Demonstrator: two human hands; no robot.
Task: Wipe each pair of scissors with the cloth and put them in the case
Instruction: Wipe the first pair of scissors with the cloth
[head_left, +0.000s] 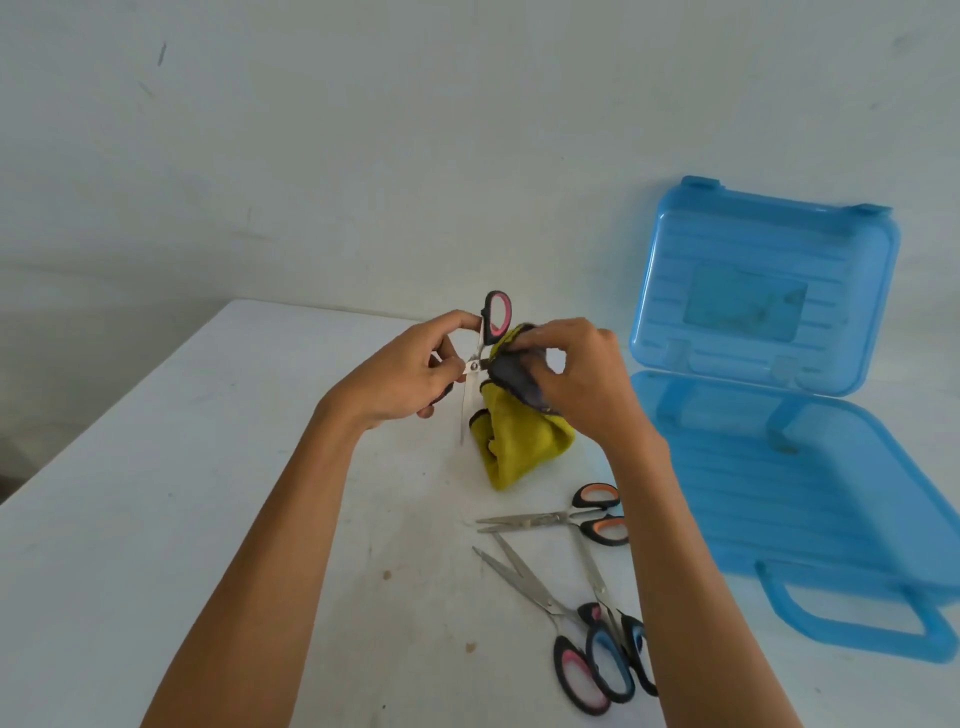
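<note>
Left hand (400, 374) pinches the spread pink-handled scissors (474, 365) above the table (208, 467), right hand (576, 379) pinching the cloth (519, 441) round one blade; risk: a slip along that edge may cut through to the fingers.

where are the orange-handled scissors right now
In the head view the orange-handled scissors lie flat on the white table, right of centre, between the yellow cloth above and two more pairs below, just left of the blue case.
</note>
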